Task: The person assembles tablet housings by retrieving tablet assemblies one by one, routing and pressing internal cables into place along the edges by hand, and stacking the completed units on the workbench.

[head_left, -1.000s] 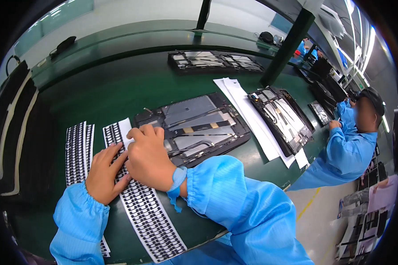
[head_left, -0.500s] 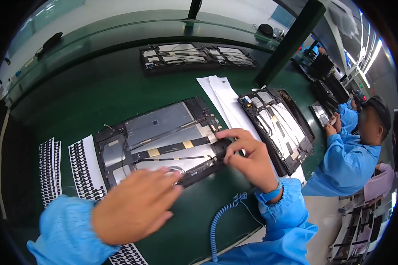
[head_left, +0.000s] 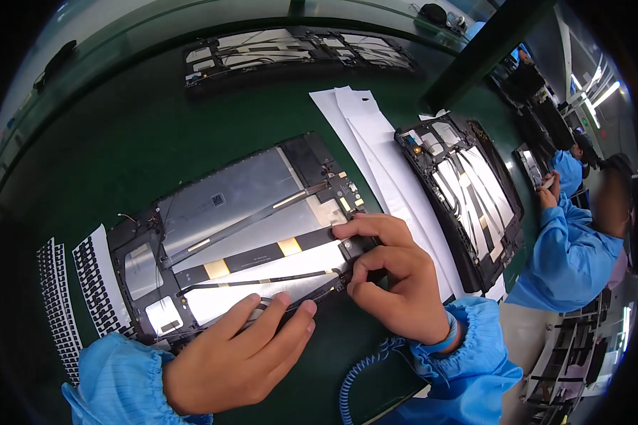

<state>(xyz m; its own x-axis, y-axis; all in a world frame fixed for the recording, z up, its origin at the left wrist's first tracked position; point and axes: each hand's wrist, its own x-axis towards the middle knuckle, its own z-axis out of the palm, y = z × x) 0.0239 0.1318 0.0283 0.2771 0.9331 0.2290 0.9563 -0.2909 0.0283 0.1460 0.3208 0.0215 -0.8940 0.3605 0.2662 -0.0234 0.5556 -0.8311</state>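
An opened tablet-like device (head_left: 223, 198), with a black frame, grey metal plates and a dark flex ribbon cable (head_left: 255, 261) with gold patches, lies tilted on the green bench. My left hand (head_left: 237, 358) rests along its near edge, fingers stretched out over the rim beside a thin black cable. My right hand (head_left: 397, 280) is at the right edge. Its index finger presses the right end of the ribbon cable, beside a small circuit board (head_left: 345, 191). The thumb and other fingers curl against the frame's near right corner; their tips are partly hidden.
White sheets (head_left: 365, 145) lie between this device and a second opened one (head_left: 464, 198) on the right. More opened devices (head_left: 262, 53) stand in a row at the back. Sheets of black stickers (head_left: 96, 283) lie left. A blue coiled cord (head_left: 347, 382) hangs near the front edge. A co-worker (head_left: 567, 248) sits right.
My view has come closer to the device. My left hand has settled with its fingers along the near edge. My right index finger stays at the ribbon's end, while the other fingers curl in more.
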